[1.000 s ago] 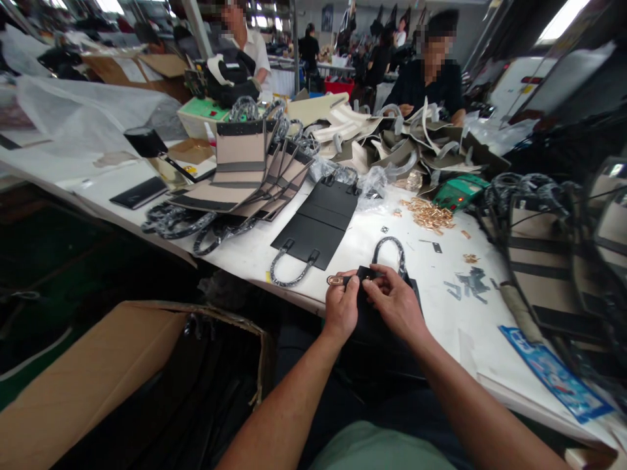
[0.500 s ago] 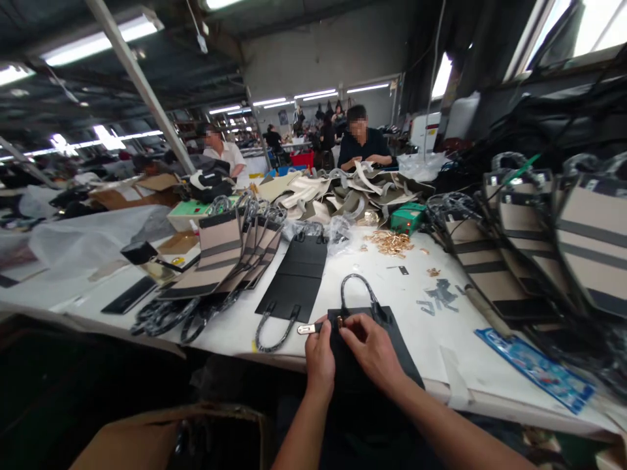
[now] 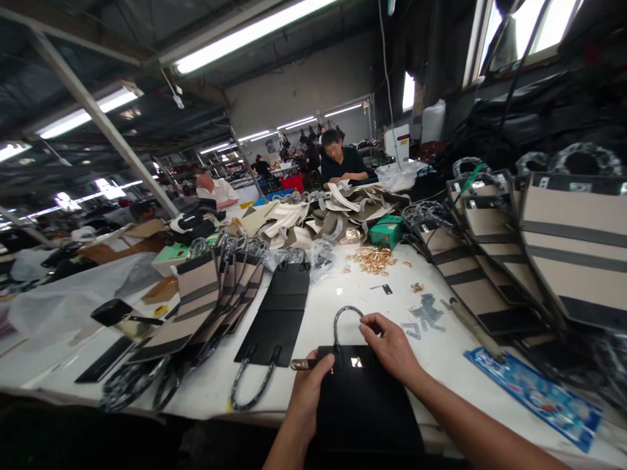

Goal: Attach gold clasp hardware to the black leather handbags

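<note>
A black handbag (image 3: 367, 405) stands at the table's front edge, close to me. My left hand (image 3: 306, 391) is closed on its upper left edge, thumb in front. Beside that thumb a black strap with a gold metal end (image 3: 304, 364) sticks out to the left. A small shiny metal plate (image 3: 356, 361) shows on the bag's upper front. My right hand (image 3: 392, 346) is above the bag's upper right corner, thumb and fingers bent together in front of the plastic-wrapped handle (image 3: 345, 310). Whatever is between those fingertips is hidden.
Left of the bag lies another flat black bag piece (image 3: 279, 313). Stacked beige-and-black panels (image 3: 196, 294) stand at left, more (image 3: 573, 241) at right. Gold fittings (image 3: 372, 260), grey metal plates (image 3: 426, 313), a green box (image 3: 385, 232) and a blue packet (image 3: 533, 395) lie around. A co-worker (image 3: 343, 160) sits opposite.
My right hand has moved from the metal piece on the bag's front up and right to the handle, uncovering the shiny plate. My left hand keeps its hold; the view has shifted.
</note>
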